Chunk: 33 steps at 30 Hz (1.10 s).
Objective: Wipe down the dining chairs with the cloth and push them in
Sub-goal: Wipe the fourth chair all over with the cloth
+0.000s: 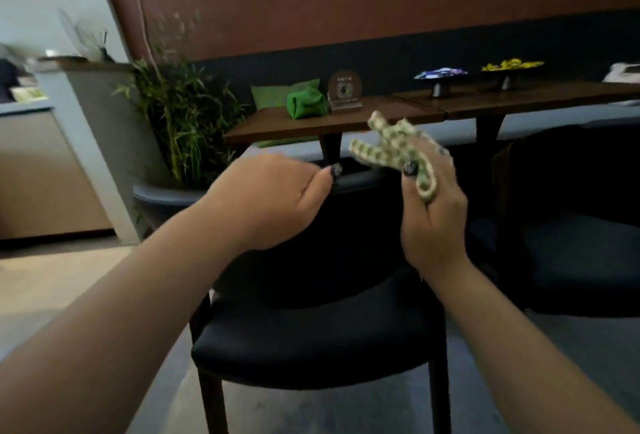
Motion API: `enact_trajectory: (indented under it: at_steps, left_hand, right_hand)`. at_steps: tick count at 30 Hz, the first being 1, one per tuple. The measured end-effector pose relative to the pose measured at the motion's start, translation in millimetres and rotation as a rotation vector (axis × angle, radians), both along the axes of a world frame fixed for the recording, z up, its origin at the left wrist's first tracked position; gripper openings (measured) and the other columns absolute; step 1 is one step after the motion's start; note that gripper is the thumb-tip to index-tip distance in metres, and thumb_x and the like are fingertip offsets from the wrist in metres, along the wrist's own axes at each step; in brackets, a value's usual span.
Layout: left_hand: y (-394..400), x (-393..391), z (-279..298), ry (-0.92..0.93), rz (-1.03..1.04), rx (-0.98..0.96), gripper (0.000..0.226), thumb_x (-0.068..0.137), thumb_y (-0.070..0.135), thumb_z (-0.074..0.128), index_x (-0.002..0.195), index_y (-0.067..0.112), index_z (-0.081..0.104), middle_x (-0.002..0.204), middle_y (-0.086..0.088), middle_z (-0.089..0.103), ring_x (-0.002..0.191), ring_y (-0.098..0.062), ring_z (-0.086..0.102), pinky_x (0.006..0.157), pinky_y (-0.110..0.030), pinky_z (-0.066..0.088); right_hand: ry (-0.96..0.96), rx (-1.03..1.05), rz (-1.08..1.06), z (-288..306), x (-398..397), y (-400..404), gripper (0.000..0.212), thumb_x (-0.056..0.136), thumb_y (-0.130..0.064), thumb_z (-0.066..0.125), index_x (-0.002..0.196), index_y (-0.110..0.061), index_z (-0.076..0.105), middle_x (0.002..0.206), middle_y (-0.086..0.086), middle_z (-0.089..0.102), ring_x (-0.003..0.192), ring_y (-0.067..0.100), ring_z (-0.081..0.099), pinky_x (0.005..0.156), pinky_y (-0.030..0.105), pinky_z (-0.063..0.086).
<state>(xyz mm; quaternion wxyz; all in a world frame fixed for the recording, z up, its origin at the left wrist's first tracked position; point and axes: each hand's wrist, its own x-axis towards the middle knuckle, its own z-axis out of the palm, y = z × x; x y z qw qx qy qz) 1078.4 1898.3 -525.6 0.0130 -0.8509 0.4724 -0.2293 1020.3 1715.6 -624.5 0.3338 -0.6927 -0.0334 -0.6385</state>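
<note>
Dark dining chair with black padded seat and curved backrest [311,340], upright in the near centre, backrest toward the table. Second dark padded chair [571,253] just right of it, partly cut off. Crumpled green-and-white checked cloth [391,149], lifted above the first chair's backrest, bunched and blurred.

A single head-worn view looks forward and slightly down from just behind a dark chair [311,340], close enough that both forearms fill the lower frame. Farther off, it faces a wooden table [311,125] and a reddish wall [346,0].
</note>
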Motion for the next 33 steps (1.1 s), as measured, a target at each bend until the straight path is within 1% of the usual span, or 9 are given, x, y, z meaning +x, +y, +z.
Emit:
enact_trajectory:
  at_steps: [4, 9, 12, 15, 18, 21, 24, 29, 33]
  left_hand:
    - [-38, -4, 5, 0.082, 0.019, 0.147, 0.058, 0.092, 0.067, 0.019, 0.092, 0.025, 0.06, 0.076, 0.004, 0.057, 0.068, -0.013, 0.055, 0.059, -0.033, 0.043]
    - [-73, -4, -3, 0.107, 0.04, 0.13, 0.052, 0.095, 0.063, 0.027, 0.092, 0.023, 0.06, 0.079, 0.003, 0.057, 0.069, -0.013, 0.053, 0.056, -0.032, 0.036]
    - [-66, -5, -4, 0.082, 0.058, 0.093, 0.052, 0.092, 0.068, 0.026, 0.095, 0.029, 0.059, 0.078, 0.009, 0.055, 0.067, -0.005, 0.05, 0.054, -0.028, 0.032]
    - [-66, -7, -4, 0.072, 0.062, 0.104, 0.054, 0.086, 0.077, 0.03, 0.085, 0.03, 0.057, 0.076, 0.008, 0.059, 0.067, -0.008, 0.056, 0.058, -0.03, 0.041]
    - [-68, -7, -4, 0.066, 0.084, 0.116, 0.054, 0.082, 0.08, 0.032, 0.084, 0.031, 0.055, 0.077, 0.007, 0.061, 0.067, -0.01, 0.058, 0.06, -0.031, 0.045]
    - [-66, -7, -5, 0.064, 0.095, 0.113, 0.055, 0.081, 0.081, 0.031, 0.087, 0.032, 0.055, 0.078, 0.007, 0.06, 0.068, -0.01, 0.058, 0.058, -0.031, 0.044]
    - [-67, -7, -4, 0.037, 0.093, 0.119, 0.06, 0.08, 0.081, 0.028, 0.096, 0.031, 0.057, 0.08, 0.008, 0.058, 0.069, -0.01, 0.057, 0.061, -0.032, 0.046]
    - [-68, -10, -2, 0.051, 0.076, 0.122, 0.057, 0.082, 0.08, 0.03, 0.092, 0.032, 0.058, 0.076, 0.008, 0.06, 0.066, -0.008, 0.058, 0.057, -0.029, 0.046]
    - [-68, -10, -2, 0.05, 0.075, 0.131, 0.058, 0.08, 0.081, 0.029, 0.092, 0.032, 0.059, 0.074, 0.007, 0.06, 0.063, -0.008, 0.058, 0.055, -0.028, 0.045]
  right_hand:
    - [-0.09, 0.084, -0.053, -16, -19, -12, 0.042, 0.095, -0.019, 0.044, 0.13, 0.001, 0.053, 0.134, 0.012, 0.054, 0.129, 0.024, 0.048, 0.105, 0.046, 0.041]
    - [-0.009, -0.012, -0.159, -39, 5, -8, 0.048, 0.093, -0.011, 0.044, 0.139, 0.003, 0.042, 0.148, 0.015, 0.037, 0.143, 0.029, 0.027, 0.111, 0.059, 0.026]
    - [-0.045, -0.026, -0.138, -49, 16, -5, 0.045, 0.099, -0.009, 0.04, 0.139, 0.01, 0.037, 0.149, 0.023, 0.033, 0.143, 0.035, 0.025, 0.11, 0.059, 0.027]
    - [-0.076, -0.042, -0.19, -40, 23, -12, 0.043, 0.1, -0.012, 0.042, 0.14, 0.005, 0.037, 0.148, 0.024, 0.035, 0.142, 0.037, 0.026, 0.108, 0.061, 0.03]
    - [-0.077, -0.02, -0.264, -35, 32, -14, 0.044, 0.098, -0.006, 0.048, 0.14, 0.002, 0.038, 0.147, 0.022, 0.037, 0.142, 0.034, 0.028, 0.109, 0.057, 0.032]
    - [-0.068, 0.006, -0.267, -50, 34, -22, 0.045, 0.096, -0.001, 0.047, 0.14, 0.004, 0.037, 0.146, 0.023, 0.038, 0.139, 0.034, 0.032, 0.115, 0.043, 0.03]
    - [0.064, 0.331, -0.228, -85, 42, -32, 0.06, 0.083, 0.017, 0.048, 0.141, 0.001, 0.042, 0.147, 0.018, 0.04, 0.138, 0.031, 0.036, 0.114, 0.029, 0.028]
    - [0.178, 0.962, 0.06, -133, 54, -16, 0.047, 0.094, 0.003, 0.045, 0.135, -0.019, 0.054, 0.128, 0.002, 0.06, 0.12, 0.016, 0.054, 0.105, 0.031, 0.043]
    - [0.134, 1.159, 0.088, -114, 60, -25, 0.049, 0.093, 0.001, 0.037, 0.128, -0.026, 0.06, 0.116, 0.0, 0.065, 0.11, 0.016, 0.06, 0.101, 0.041, 0.048]
